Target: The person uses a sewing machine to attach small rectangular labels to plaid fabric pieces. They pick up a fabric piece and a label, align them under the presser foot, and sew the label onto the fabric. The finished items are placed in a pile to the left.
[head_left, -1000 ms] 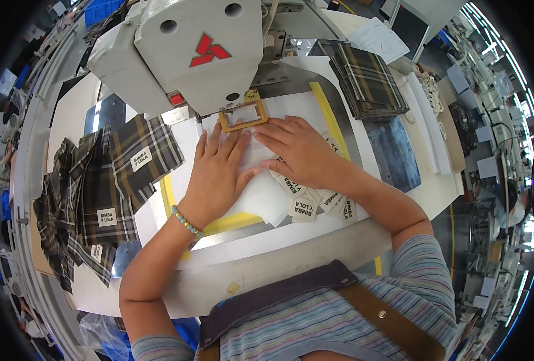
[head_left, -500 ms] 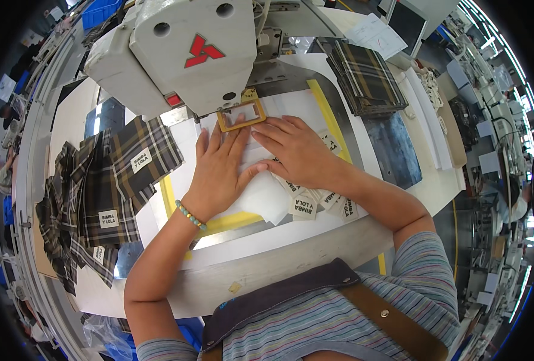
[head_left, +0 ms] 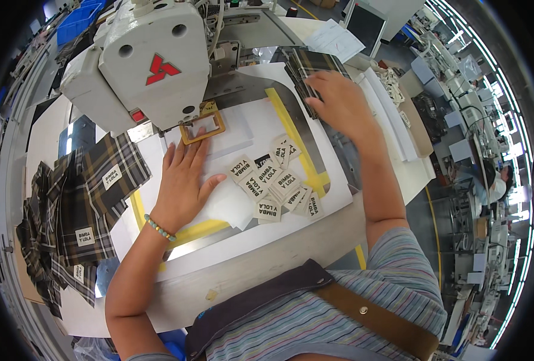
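My left hand lies flat, fingers stretched out, on the white sheet under the head of a sewing machine. Its fingertips reach the yellow rectangular frame beneath the head. At the back right, my right hand is over a stack of dark plaid fabric pieces. Its thumb and fingers are apart at the stack's top; whether they touch it is hard to see. Several pale labels with dark print lie loosely piled on the sheet between my hands.
Plaid pieces with sewn-on labels heap at the table's left. Yellow tape edges the white sheet. Behind the stack are a paper sheet and a dark screen. A blue bin stands far left.
My right hand has left the sheet beside my left hand and moved back and right to the plaid stack. The label pile is now uncovered. My left hand stays flat by the frame.
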Demonstrator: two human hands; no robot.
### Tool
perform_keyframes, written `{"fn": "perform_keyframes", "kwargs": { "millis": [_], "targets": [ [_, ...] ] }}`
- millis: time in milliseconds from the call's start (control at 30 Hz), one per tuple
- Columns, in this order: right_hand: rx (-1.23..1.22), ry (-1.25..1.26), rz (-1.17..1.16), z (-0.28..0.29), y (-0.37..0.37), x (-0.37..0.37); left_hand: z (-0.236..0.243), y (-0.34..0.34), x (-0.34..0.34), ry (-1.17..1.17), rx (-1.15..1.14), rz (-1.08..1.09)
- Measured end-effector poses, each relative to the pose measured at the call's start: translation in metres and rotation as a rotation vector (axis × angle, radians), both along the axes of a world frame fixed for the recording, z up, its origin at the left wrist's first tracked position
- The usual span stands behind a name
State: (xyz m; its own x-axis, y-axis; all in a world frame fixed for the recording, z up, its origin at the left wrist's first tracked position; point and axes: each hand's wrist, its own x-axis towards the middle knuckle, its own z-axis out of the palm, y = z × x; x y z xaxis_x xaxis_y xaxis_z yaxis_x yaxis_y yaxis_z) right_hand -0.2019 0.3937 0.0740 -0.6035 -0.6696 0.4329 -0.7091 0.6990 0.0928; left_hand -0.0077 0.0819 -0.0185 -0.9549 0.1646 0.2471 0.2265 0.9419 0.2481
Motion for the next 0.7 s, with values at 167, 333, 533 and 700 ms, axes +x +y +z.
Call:
{"fn": "perform_keyframes", "kwargs": {
  "millis": [167,333,533,700],
  "targets": [
    [-0.021,-0.189,-0.154,-0.014,0.032,-0.02,0.004,0.015,0.013,-0.024,0.055,-0.137],
    [-0.139,-0.107,-0.064,-0.027,0.033,-0.016,0.007,0.031,0.023,-0.104,0.213,-0.349],
    [-0.35,-0.176,-0.129,-0.035,0.033,-0.027,0.009,0.029,0.02,-0.037,0.228,-0.346],
    [-0.366,-0.411,-0.309,-0.018,0.035,-0.037,0.012,0.025,0.018,0.036,0.304,-0.323]
  ]
}}
